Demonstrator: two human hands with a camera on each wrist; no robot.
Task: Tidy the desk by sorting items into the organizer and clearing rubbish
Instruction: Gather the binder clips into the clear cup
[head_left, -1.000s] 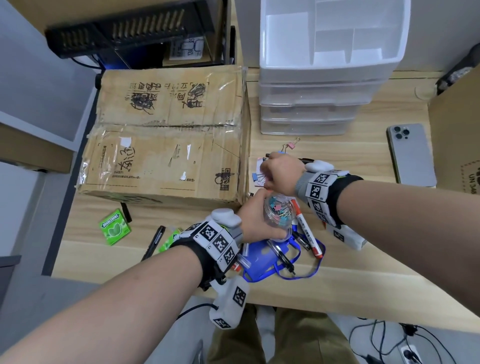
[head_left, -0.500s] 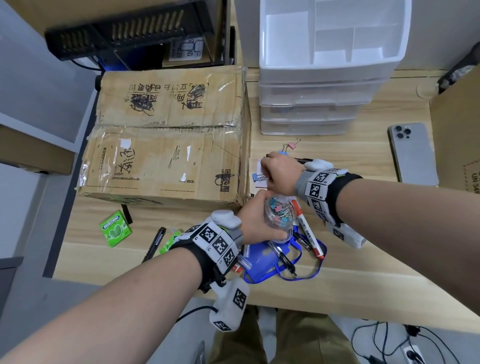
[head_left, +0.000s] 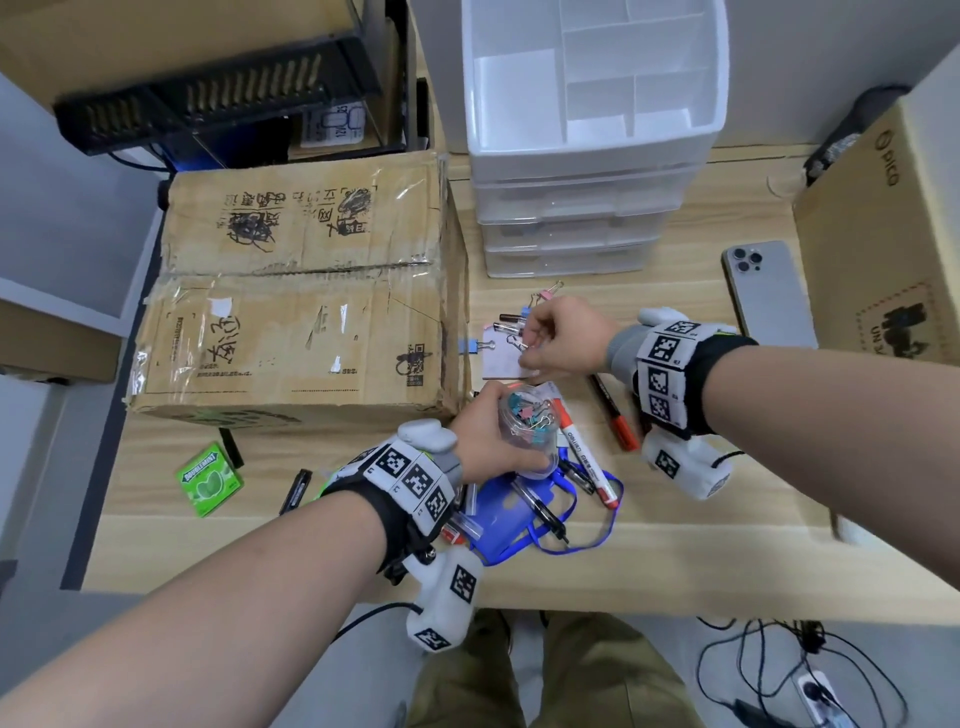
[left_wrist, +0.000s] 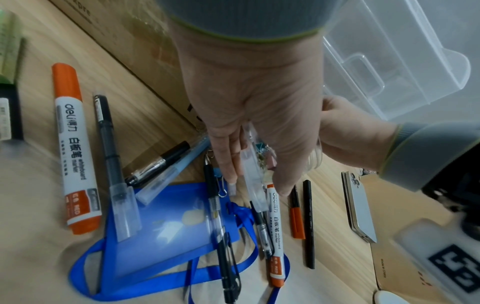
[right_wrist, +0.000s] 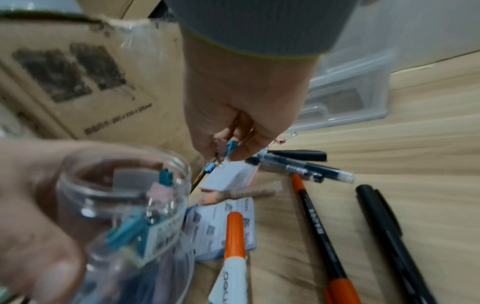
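A clear jar (head_left: 527, 434) with some clips inside is gripped by the left hand (head_left: 488, 441), two small clips (right_wrist: 228, 147) are pinched by the right hand (head_left: 563, 338) — but pens (left_wrist: 109, 148) are left lying about and the organizer (head_left: 587, 104) is not yet filled.

Light wood-grain tabletop (head_left: 675, 561), pale and evenly lit, without hard shadows. Behind it a plain white wall (head_left: 831, 62). At the far left a black slotted rack (head_left: 208, 98) above a dark recess — cables trailing out of it. Grey floor (head_left: 41, 597) to the left of the tabletop's dark edge, with pale grey panels (head_left: 67, 208) rising beside it. Lower right, below the front edge, a tangle of black cables (head_left: 779, 670) on the floor — a white power strip (head_left: 821, 696) among them.
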